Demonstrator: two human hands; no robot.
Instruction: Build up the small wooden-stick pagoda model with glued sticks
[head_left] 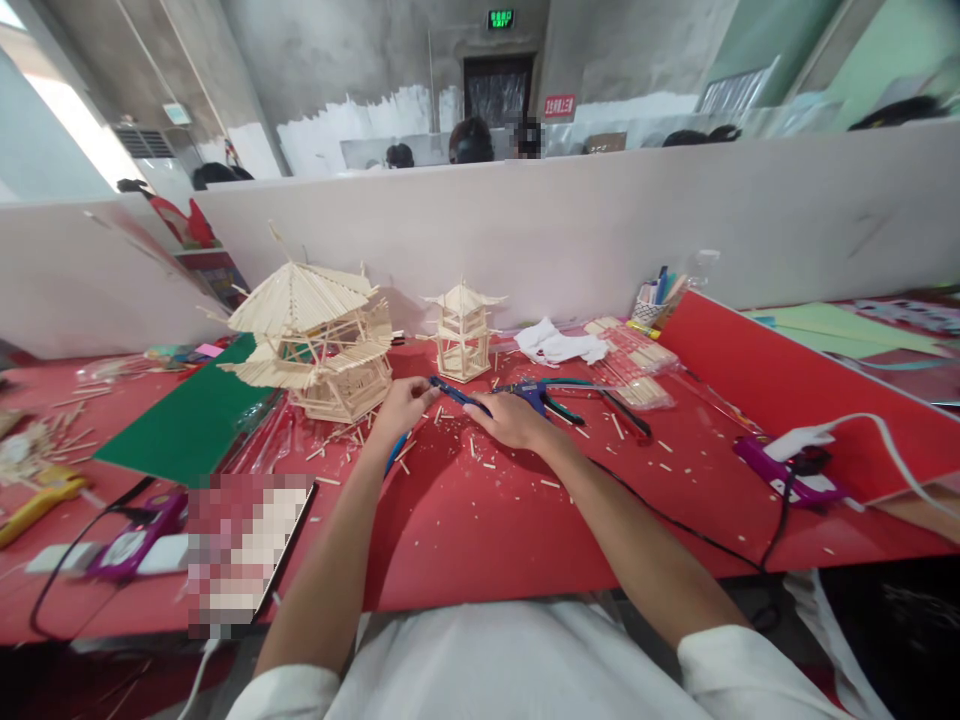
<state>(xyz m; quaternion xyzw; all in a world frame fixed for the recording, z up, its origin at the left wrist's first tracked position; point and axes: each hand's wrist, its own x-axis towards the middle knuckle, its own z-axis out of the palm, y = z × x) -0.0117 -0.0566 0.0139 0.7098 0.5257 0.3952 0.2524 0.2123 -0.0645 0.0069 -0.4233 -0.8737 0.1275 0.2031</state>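
Note:
A slim dark blue tool (453, 392), its exact kind unclear, spans the gap between my two hands. My left hand (407, 405) is closed in a pinch at its left end. Around its right end the fingers of my right hand (511, 418) are closed. A blue glue gun (531, 394) lies just beyond my right hand. Partly hidden by my left wrist is a blue-handled tool (395, 455). A small stick pavilion (463, 335) stands upright behind my hands, and a larger stick pavilion (311, 345) is to the left.
Stick scraps litter the red table (450, 560). On the right are bagged sticks (637, 365), a white cloth (559, 343), a red board (810, 400) and a purple power strip (787, 475). A green board (184, 425) and yellow glue gun (46, 497) lie left.

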